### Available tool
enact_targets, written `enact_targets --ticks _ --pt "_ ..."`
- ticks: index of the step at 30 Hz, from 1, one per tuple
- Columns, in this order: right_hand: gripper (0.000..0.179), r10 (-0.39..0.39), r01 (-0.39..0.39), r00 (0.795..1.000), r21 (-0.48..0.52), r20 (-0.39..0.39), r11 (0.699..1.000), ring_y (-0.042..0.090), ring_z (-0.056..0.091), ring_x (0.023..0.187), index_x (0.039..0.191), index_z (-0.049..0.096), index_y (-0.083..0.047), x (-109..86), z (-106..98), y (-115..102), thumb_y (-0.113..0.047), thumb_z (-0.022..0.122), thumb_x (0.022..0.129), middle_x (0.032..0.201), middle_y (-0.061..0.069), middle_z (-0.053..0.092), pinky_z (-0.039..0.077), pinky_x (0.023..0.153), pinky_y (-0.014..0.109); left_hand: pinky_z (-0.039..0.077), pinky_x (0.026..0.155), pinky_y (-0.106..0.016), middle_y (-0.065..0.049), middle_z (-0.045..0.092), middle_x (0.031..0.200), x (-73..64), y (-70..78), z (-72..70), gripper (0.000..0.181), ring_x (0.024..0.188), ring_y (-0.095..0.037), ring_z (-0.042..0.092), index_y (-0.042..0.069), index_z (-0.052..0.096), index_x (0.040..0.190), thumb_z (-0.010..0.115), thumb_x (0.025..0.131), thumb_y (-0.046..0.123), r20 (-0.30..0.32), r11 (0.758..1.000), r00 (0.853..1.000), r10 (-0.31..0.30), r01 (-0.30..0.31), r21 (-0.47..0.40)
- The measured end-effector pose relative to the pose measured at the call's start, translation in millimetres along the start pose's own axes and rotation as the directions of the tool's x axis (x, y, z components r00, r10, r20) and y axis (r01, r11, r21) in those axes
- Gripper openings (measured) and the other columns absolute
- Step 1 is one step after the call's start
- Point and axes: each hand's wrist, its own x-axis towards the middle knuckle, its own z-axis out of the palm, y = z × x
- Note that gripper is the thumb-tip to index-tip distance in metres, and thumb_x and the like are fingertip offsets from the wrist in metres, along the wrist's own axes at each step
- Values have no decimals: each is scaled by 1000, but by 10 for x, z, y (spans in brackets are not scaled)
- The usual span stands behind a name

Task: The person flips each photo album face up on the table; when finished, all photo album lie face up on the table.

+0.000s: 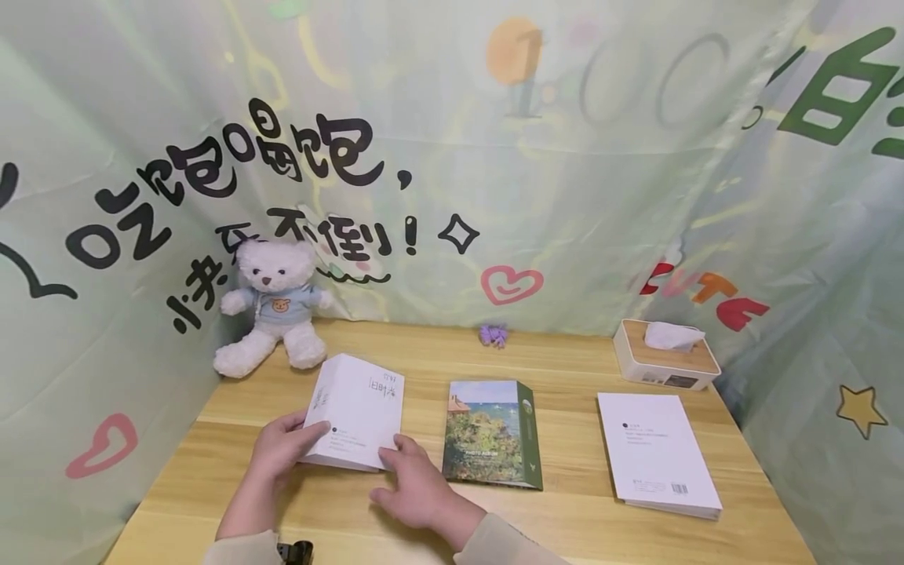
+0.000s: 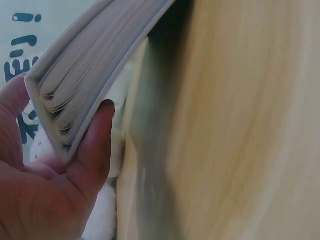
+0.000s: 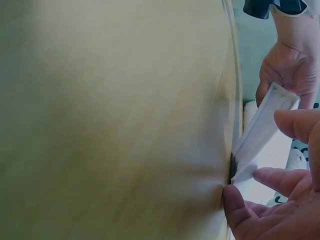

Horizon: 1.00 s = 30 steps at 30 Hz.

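A white photo album (image 1: 360, 408) with printed text on its cover and spine lies tilted on the near left of the table. My left hand (image 1: 278, 444) grips its spine side, thumb on the cover. In the left wrist view the left hand (image 2: 55, 185) clasps the folded edge of the album (image 2: 90, 75), whose pages show at the end. My right hand (image 1: 420, 486) is at the near right corner, a finger touching the cover. In the right wrist view the right hand (image 3: 285, 205) has its fingers spread about that corner of the album (image 3: 265, 125).
A landscape-covered photo album (image 1: 487, 439) lies in the middle, another white album (image 1: 660, 455) to the right. A white teddy bear (image 1: 275, 302) sits at the back left. A tissue box (image 1: 667, 357) and a purple bundle (image 1: 493, 336) are along the back. Printed curtains (image 1: 452, 157) surround the table.
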Motion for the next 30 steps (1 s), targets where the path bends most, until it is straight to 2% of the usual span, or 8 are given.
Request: enact_targets --ticks 4,7,11,13,16,20,24,30 --pt "65 6 -6 1000 -2 -7 1000 44 45 145 144 62 4 8 9 -8 -29 82 91 159 26 43 43 117 52 54 75 -20 -30 64 135 11 -25 -16 67 93 -12 66 -14 55 144 80 95 24 -22 998 1000 1 1 59" --pt "64 3 -3 1000 3 -15 1000 45 45 145 142 62 6 10 14 -20 -25 82 91 159 28 43 42 117 53 54 80 -23 -32 62 137 16 -33 -13 66 103 -21 66 -13 56 143 79 96 27 -27 995 1000 -1 3 96" --pt "59 -28 26 999 -26 -43 999 44 48 142 141 62 7 17 34 -32 -18 81 91 156 28 45 42 117 50 53 101 -41 -35 55 144 18 -33 -2 67 125 -38 58 -14 54 145 73 99 32 -35 990 999 -3 8 140" --pt "56 -47 44 998 -57 -50 997 42 49 141 140 63 6 26 48 -38 -16 80 91 155 27 47 43 117 46 46 112 -53 -36 50 150 11 -40 2 70 136 -44 50 -13 50 148 70 101 35 -38 988 999 -17 23 153" --pt "52 -65 60 996 -91 -53 994 39 52 138 139 65 5 48 67 -37 -15 79 93 153 25 49 45 115 43 37 119 -59 -37 44 154 -1 -68 8 75 145 -50 40 -13 48 150 68 102 41 -50 982 998 -26 35 186" --pt "44 -70 63 994 -93 -85 994 36 56 132 135 68 3 89 89 -12 -15 77 96 146 21 54 49 112 41 36 118 -60 -37 45 153 -25 -98 29 77 146 -52 39 -13 49 149 67 101 45 -73 972 997 -14 31 231" --pt "42 -65 57 987 -59 -149 997 33 58 127 132 70 4 143 117 35 -16 78 96 139 18 58 51 109 41 36 118 -61 -38 48 151 -34 -111 57 74 144 -53 40 -13 51 147 67 102 43 -94 966 996 7 18 258" --pt "39 -60 49 979 -58 -196 997 30 59 125 129 72 3 201 159 86 -12 80 94 135 14 59 51 109 39 37 116 -62 -38 52 146 -32 -118 82 70 140 -54 45 -14 54 144 67 102 40 -104 952 994 31 3 305"
